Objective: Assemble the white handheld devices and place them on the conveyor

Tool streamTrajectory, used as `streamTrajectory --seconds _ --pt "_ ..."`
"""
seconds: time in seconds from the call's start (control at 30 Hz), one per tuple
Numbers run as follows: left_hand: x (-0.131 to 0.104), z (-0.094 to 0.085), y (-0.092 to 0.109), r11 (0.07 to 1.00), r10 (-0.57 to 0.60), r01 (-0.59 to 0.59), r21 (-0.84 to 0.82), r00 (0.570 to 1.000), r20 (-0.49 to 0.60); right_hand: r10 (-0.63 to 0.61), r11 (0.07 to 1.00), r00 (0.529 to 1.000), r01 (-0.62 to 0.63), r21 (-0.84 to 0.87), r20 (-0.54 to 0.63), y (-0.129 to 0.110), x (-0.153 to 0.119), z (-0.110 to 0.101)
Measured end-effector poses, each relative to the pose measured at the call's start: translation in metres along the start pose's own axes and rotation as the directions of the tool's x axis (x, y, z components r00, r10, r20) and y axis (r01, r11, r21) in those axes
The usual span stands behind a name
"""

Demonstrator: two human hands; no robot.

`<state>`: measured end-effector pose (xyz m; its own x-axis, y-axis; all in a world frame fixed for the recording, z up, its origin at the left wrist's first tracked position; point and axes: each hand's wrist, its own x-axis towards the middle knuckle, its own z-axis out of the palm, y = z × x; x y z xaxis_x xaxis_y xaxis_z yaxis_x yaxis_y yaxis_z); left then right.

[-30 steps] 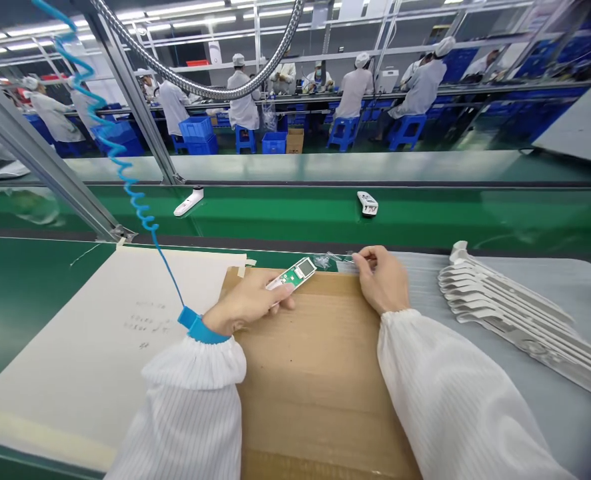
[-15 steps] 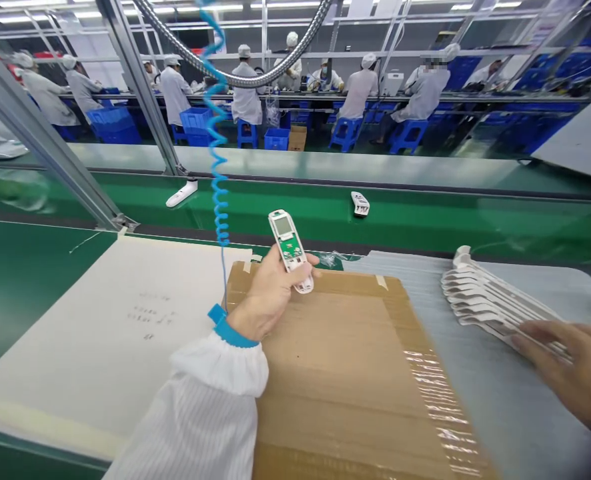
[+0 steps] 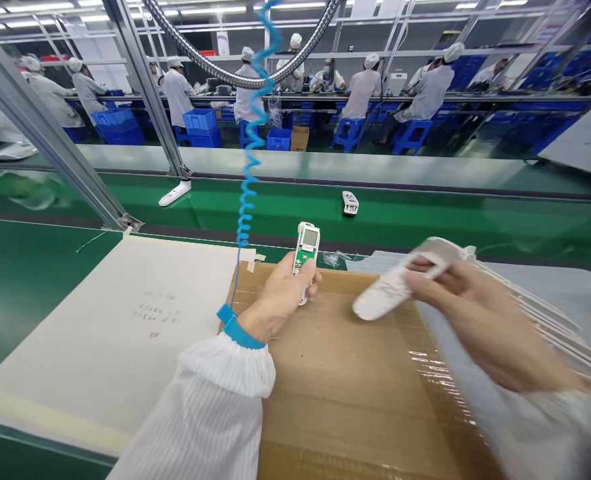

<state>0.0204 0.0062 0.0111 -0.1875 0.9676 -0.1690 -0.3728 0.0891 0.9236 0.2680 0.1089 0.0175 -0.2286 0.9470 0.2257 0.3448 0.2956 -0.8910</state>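
Note:
My left hand [image 3: 288, 290] is closed around a white handset half [image 3: 307, 248], which shows a small grey screen and a green circuit board. A blue wrist strap [image 3: 238, 330] circles that wrist, tied to a coiled blue cord [image 3: 249, 180]. Between the thumb and fingers of my right hand [image 3: 455, 287] is a white plastic housing shell [image 3: 383, 293], blurred by motion and tilted down to the left over the cardboard. Behind the right hand lies a row of similar white shells [image 3: 530, 300], partly hidden by it.
Flat cardboard [image 3: 340, 373] lies in front of me, a white paper sheet [image 3: 175, 293] on its left. On the green conveyor belt [image 3: 285, 207] rest two white handset pieces. A metal post [image 3: 145, 87] rises at the left; people in white work beyond.
My right hand has lifted a shell from the row and carried it left over the cardboard. The left hand has turned the handset more upright. Pieces on the belt have shifted slightly left.

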Motion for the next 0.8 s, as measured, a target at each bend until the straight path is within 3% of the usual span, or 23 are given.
streamTrajectory --seconds 0.03,0.1,0.17,0.23,0.37,0.47,0.53,0.6,0.7,0.8 --pt "0.000 0.000 0.000 0.998 -0.008 0.010 0.057 0.999 -0.040 0.087 0.985 0.992 -0.100 0.143 0.093 -0.016 0.001 0.024" --pt "0.001 -0.001 -0.002 0.985 -0.013 0.033 0.168 0.993 -0.120 0.144 0.896 0.963 -0.225 0.382 0.228 -0.035 0.002 0.070" --pt "0.003 -0.003 -0.002 0.971 -0.012 0.054 0.233 0.984 -0.178 0.132 0.790 0.942 -0.288 0.541 0.309 -0.039 0.003 0.105" --pt "0.004 -0.005 -0.001 0.973 -0.026 0.069 0.220 0.981 -0.191 0.086 0.715 0.923 -0.320 0.622 0.376 -0.033 0.002 0.124" --pt "0.005 -0.008 0.002 0.984 -0.079 0.094 0.153 0.992 -0.097 0.013 0.684 0.882 -0.351 0.639 0.471 -0.014 0.001 0.122" --pt "0.008 -0.010 0.000 0.968 -0.056 0.096 0.234 0.984 -0.170 0.005 0.685 0.884 -0.344 0.642 0.468 -0.005 0.003 0.110" --pt "0.011 -0.011 -0.003 0.941 0.026 0.066 0.332 0.964 -0.265 -0.003 0.681 0.887 -0.336 0.651 0.461 -0.002 0.004 0.106" --pt "0.013 -0.013 -0.006 0.898 0.164 -0.029 0.439 0.948 -0.273 -0.002 0.682 0.894 -0.326 0.655 0.448 -0.001 0.006 0.105" --pt "0.012 -0.011 -0.010 0.806 0.336 -0.209 0.554 0.932 -0.138 0.019 0.678 0.912 -0.313 0.666 0.409 -0.002 0.007 0.107" --pt "0.008 -0.005 -0.013 0.730 0.382 -0.271 0.627 0.923 -0.046 0.029 0.661 0.918 -0.315 0.681 0.396 -0.004 0.007 0.109"
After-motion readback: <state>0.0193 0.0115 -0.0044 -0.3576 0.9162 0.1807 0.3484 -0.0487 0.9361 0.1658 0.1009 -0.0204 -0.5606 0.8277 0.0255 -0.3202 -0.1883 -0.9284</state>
